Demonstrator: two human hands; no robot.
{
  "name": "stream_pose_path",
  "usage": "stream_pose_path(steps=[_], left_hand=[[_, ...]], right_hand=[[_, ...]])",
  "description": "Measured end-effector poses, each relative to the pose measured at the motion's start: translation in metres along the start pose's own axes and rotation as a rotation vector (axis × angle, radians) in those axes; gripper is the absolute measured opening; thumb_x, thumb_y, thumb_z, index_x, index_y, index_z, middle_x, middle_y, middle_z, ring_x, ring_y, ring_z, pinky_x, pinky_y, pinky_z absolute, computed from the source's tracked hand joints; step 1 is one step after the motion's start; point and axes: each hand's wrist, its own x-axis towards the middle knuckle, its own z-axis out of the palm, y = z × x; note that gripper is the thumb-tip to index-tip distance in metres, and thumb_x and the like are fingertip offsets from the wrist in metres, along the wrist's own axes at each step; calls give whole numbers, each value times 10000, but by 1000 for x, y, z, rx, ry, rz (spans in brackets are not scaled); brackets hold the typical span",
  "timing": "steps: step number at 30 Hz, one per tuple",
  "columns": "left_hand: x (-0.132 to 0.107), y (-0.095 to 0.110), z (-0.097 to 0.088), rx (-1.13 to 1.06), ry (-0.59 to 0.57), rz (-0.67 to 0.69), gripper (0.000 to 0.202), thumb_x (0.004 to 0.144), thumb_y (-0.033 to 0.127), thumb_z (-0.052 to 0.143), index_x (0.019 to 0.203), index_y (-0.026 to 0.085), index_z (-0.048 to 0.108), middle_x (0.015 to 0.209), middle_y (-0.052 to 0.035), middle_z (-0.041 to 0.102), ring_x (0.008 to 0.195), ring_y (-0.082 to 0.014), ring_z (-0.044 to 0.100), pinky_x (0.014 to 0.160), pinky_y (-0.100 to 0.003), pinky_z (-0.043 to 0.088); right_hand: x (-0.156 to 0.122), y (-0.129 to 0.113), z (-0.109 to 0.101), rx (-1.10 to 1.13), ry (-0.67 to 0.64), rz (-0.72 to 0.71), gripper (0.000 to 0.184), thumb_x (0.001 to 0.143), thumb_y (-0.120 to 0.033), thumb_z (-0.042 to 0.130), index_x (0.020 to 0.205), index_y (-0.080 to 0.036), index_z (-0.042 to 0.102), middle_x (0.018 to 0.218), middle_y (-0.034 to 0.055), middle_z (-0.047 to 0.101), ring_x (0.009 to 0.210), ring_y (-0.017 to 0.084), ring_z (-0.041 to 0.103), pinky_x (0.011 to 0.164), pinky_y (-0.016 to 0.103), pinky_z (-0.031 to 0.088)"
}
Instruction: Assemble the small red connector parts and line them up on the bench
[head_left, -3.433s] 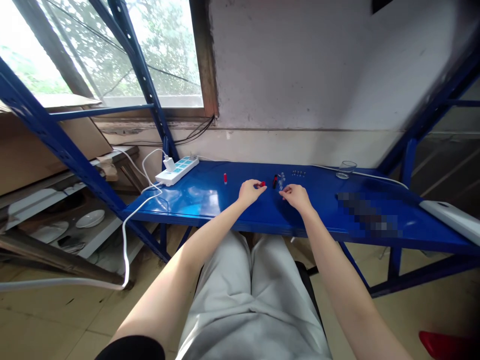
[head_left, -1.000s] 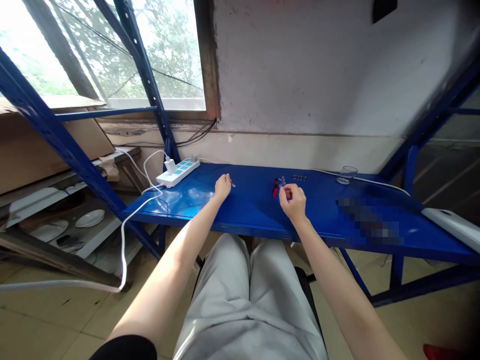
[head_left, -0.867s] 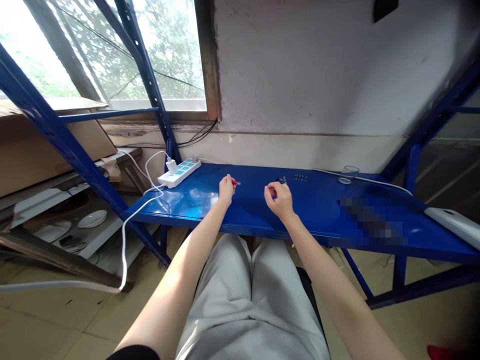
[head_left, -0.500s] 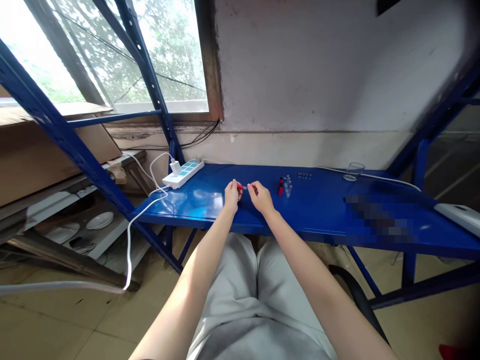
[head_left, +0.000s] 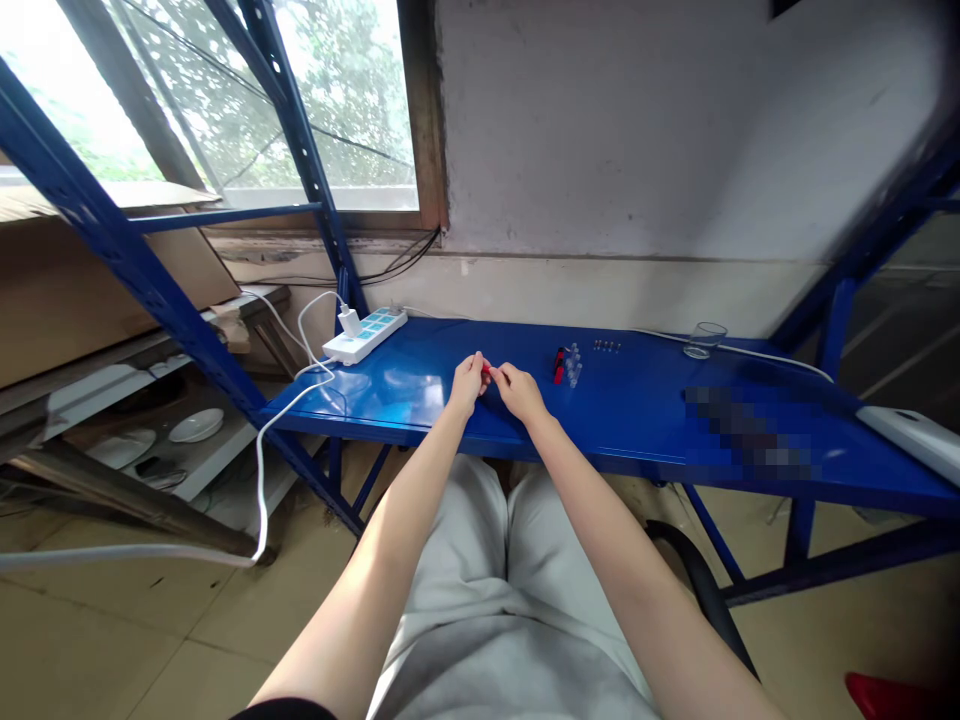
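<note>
Just above the front of the blue table, my left hand [head_left: 469,382] is closed around a small red tube-like piece [head_left: 487,369], mostly covered by the fingers. My right hand [head_left: 517,389] meets it from the right, thumb and fingertips pinched at the piece's other end. What lies between those fingertips is too small and covered to make out. To the right of my hands, small red and black pieces [head_left: 559,366] stand on the table beside several small clear plastic pieces [head_left: 574,365]. Farther back lies a row of tiny metallic parts [head_left: 607,346].
The blue table [head_left: 630,415] runs along the wall. A white power strip [head_left: 365,335] with a plugged-in charger sits at its left end. At the right are a clear glass [head_left: 705,341], a blurred-out dark object [head_left: 750,430] and a white device [head_left: 911,440]. A white cable [head_left: 261,480] hangs at left.
My hands have come closer together, and the pale end that showed between the red piece and my right fingertips is now hidden. The view has shifted slightly.
</note>
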Motion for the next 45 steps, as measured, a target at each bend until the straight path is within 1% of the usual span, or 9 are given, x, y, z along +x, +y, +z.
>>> stream_pose_path(steps=[6,11,17,24,28,32,36,41,45], left_hand=[[1,2,-3,-99,19,-8,363,828,489,474,681,157,480,449,53,410,316,-26,311,338,-176,189],[3,1,-7,-174,-39,6,329,776,471,550,726,147,514,523,44,458,326,-19,327,338,-180,203],[4,-2,-6,-106,-80,51,296,689,379,666,828,144,551,666,17,547,372,-8,379,350,-175,227],[2,-2,-5,-68,-96,102,291,666,347,680,833,128,585,672,-4,572,383,-16,393,351,-173,233],[2,-3,-4,-6,-33,112,279,663,354,676,806,131,588,658,1,571,396,-17,396,366,-168,258],[6,-7,-7,59,147,198,240,700,356,630,796,140,587,682,-6,590,463,-39,451,446,-172,354],[11,-15,-10,273,237,322,196,734,333,593,790,147,621,713,-31,627,623,-94,550,604,-207,434],[16,-27,-10,714,87,267,141,695,291,629,717,154,658,664,-34,638,603,-126,552,612,-245,425],[17,-28,-10,879,20,265,133,701,287,624,689,162,670,666,-41,642,608,-138,549,602,-255,409]], right_hand=[[-1,-2,-2,36,44,-2,296,900,-411,338,832,-212,547,766,22,626,662,144,552,576,232,341],[0,2,1,43,124,10,237,883,-357,374,923,-203,550,891,48,630,765,157,570,654,245,392],[0,5,3,9,178,50,276,888,-337,361,1012,-192,561,968,70,615,801,169,570,677,263,414],[1,4,2,-76,191,33,340,904,-276,340,1148,-214,569,1052,81,594,845,177,558,733,281,411],[0,2,2,-253,174,1,314,895,-278,380,1078,-214,627,975,103,583,885,212,520,755,328,377],[0,0,2,-349,152,74,292,874,-216,392,1002,-171,650,964,120,576,898,229,499,765,359,362],[2,5,1,-258,138,176,295,869,-220,398,1029,-148,635,970,114,609,914,227,517,771,341,375],[5,15,2,-144,73,277,250,844,-256,465,962,-155,660,917,84,656,899,204,558,773,292,398],[7,18,3,-118,6,309,221,822,-287,515,908,-182,688,889,63,676,851,181,587,742,265,408]])
